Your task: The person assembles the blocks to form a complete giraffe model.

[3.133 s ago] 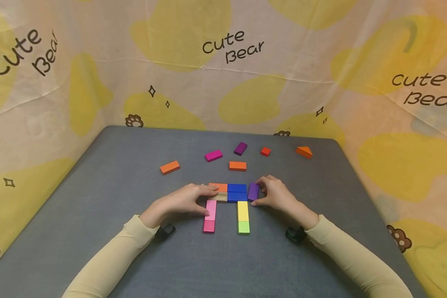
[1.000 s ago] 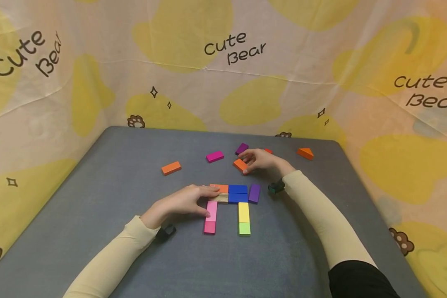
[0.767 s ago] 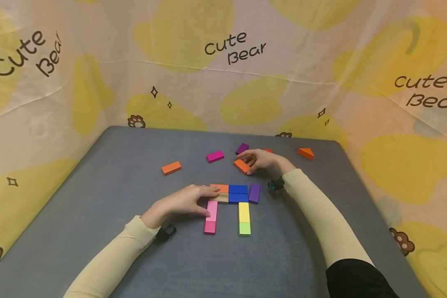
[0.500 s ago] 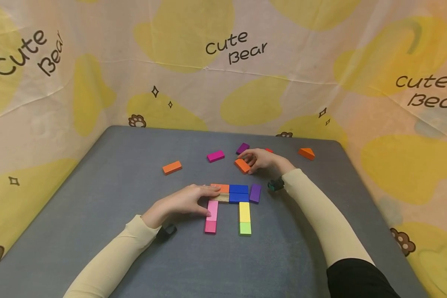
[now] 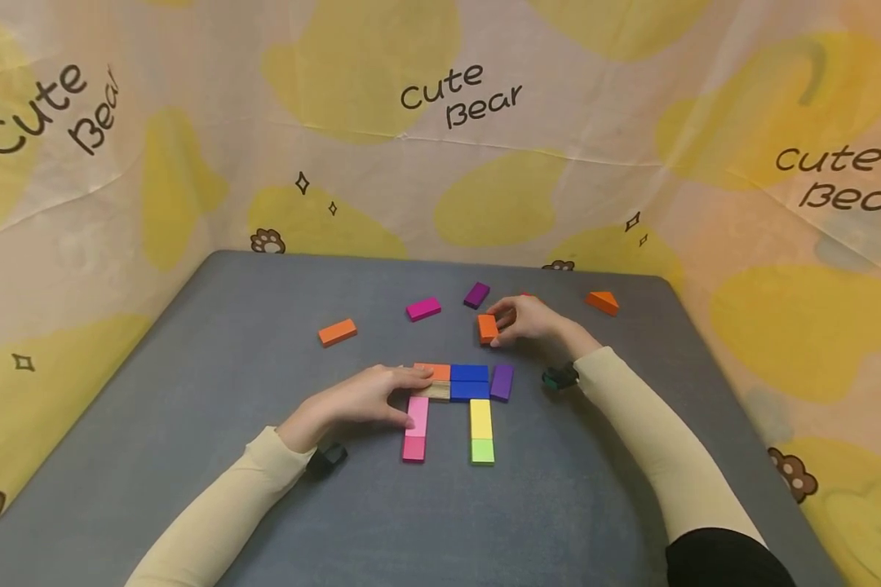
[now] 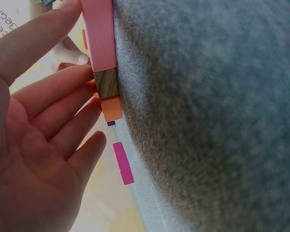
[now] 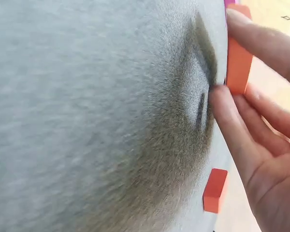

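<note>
My right hand (image 5: 532, 319) pinches an orange block (image 5: 487, 326) between thumb and fingers, behind the laid-out blocks. In the right wrist view the same orange block (image 7: 239, 67) is close over the table. My left hand (image 5: 360, 399) rests at the left of the layout, fingers fairly straight. Its fingertips touch an orange block (image 5: 437, 372) and a bare wooden block (image 5: 439, 391), its thumb a pink block (image 5: 418, 412). Two blue blocks (image 5: 469, 382) lie beside these, a purple block (image 5: 502, 381) to their right. A yellow block (image 5: 480, 417) and a green block (image 5: 482, 451) extend toward me.
A darker pink block (image 5: 413, 449) ends the left column. Farther back lie an orange block (image 5: 338, 332), a magenta block (image 5: 423, 309), a dark purple block (image 5: 476, 294) and an orange triangle (image 5: 602, 302). A small red block (image 7: 215, 190) lies behind my right hand.
My right hand left the purple block beside the blue ones and took hold of the orange block farther back. It has since turned that block and moved it slightly right. The left hand stayed put.
</note>
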Available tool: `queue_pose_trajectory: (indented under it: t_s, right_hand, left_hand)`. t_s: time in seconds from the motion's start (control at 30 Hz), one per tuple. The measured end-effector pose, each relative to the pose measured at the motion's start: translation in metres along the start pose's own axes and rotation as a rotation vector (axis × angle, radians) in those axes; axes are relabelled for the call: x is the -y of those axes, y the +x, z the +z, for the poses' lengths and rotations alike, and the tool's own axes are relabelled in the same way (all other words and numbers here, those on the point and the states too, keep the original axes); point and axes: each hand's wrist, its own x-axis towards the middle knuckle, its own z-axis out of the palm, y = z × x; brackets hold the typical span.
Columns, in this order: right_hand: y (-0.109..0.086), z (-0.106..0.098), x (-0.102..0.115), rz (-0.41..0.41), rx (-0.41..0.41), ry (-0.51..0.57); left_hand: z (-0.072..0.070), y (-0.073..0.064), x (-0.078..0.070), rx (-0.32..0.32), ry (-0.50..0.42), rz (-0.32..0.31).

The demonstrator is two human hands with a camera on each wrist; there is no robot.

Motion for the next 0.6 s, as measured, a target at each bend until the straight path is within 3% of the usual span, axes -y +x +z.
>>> queue_pose_trajectory:
  t_s: [0.23,0.6]
  right_hand:
    - [-0.022,0.001,-0.007,-0.003,-0.099,-0.007]
    - [-0.05,0.007,-0.012,0.059,-0.176,0.043]
  left_hand:
    - [0.0,-0.002,0.0,-0.006,0.001,-0.012]
    - [0.003,-0.002,0.0,-0.012,0.0,-0.007]
